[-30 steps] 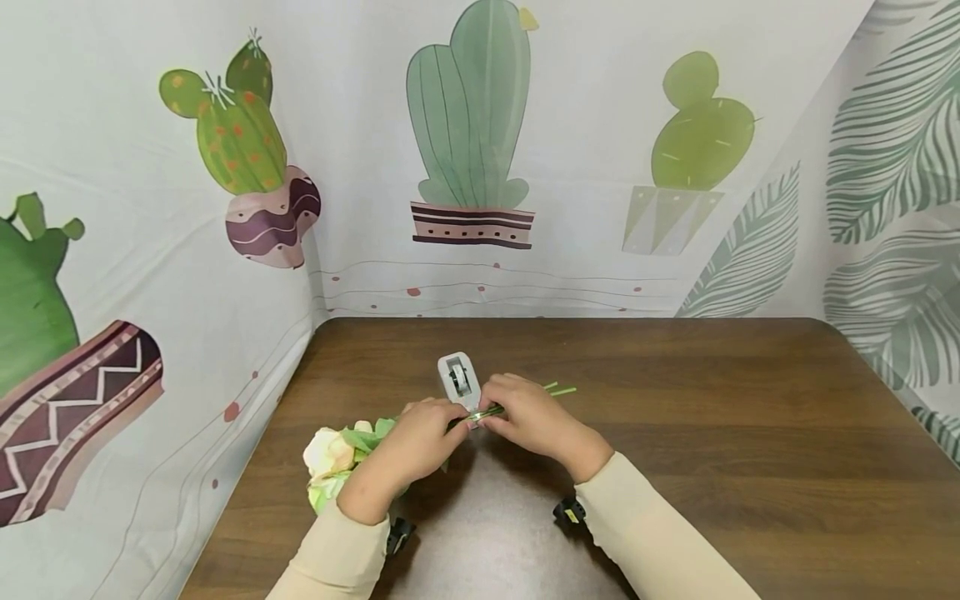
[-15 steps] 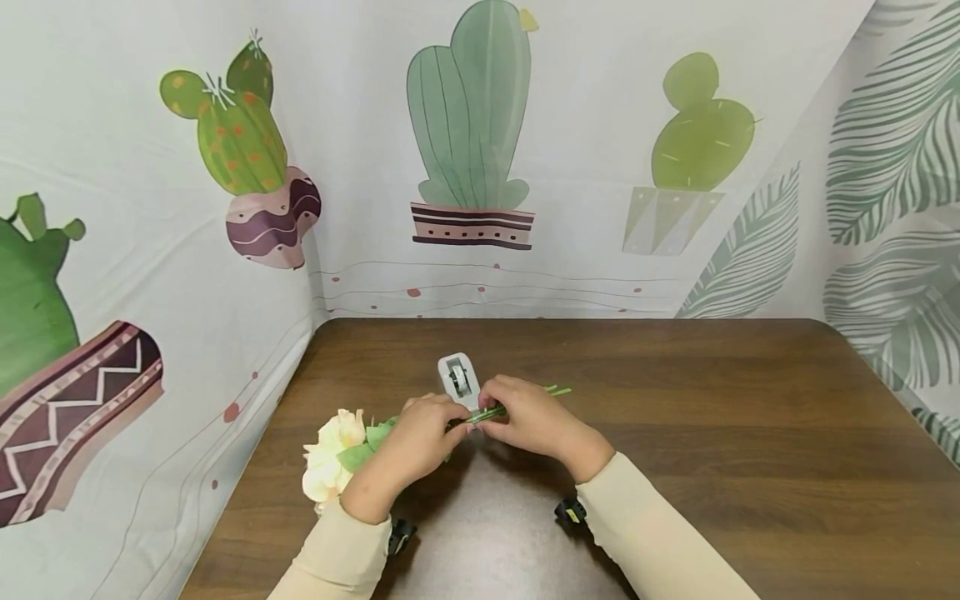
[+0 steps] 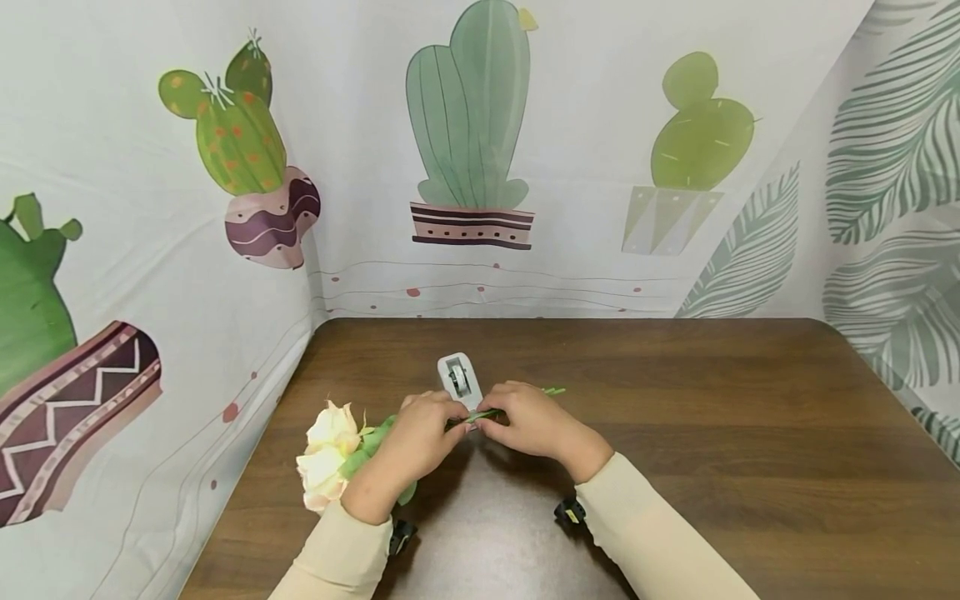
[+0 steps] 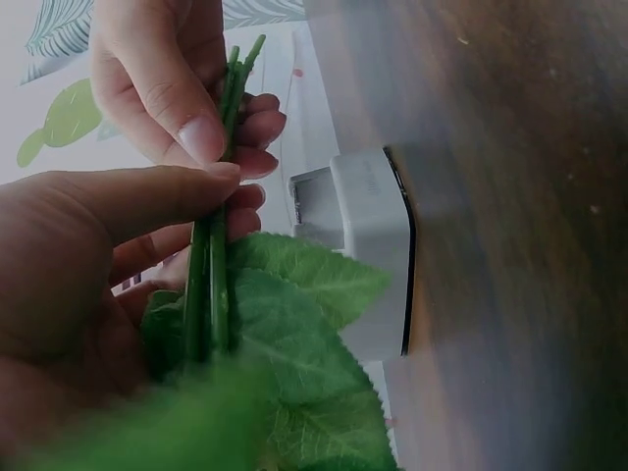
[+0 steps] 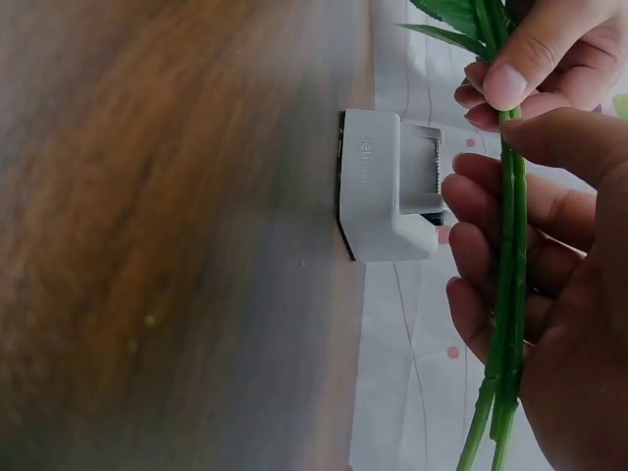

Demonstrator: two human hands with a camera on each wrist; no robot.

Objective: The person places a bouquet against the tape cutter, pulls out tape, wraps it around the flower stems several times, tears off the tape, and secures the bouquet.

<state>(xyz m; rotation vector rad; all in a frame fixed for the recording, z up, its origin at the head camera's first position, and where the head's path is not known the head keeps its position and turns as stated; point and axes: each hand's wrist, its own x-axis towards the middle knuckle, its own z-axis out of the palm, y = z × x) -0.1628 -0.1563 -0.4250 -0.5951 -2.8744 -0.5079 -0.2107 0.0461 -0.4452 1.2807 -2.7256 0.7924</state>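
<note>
My left hand [image 3: 420, 437] pinches a bunch of green flower stems [image 4: 208, 285] between thumb and fingers, close below the leaves [image 4: 294, 343]. Pale cream roses [image 3: 330, 450] stick out to the left past that wrist. Right beside it, my right hand [image 3: 536, 421] holds the same stems [image 5: 512, 255], its thumb pressing them and its fingers curled behind. The cut stem ends [image 3: 555, 391] show beyond the right hand. Both thumbs nearly meet on the bunch. Just behind the hands stands a white tape dispenser [image 3: 459, 377], with a roll inside and a toothed cutting edge.
The brown wooden table [image 3: 712, 417] stretches out to the right and in front of the hands. A white cloth printed with cacti [image 3: 472, 125] hangs behind the table and along its left side. A small black camera [image 3: 570, 511] sits at the right wrist.
The bunch has turned in the hands: the roses have swung up and now face differently, and the stem ends show less beyond the right hand. Both hands stay nearly in place; the dispenser has not moved.
</note>
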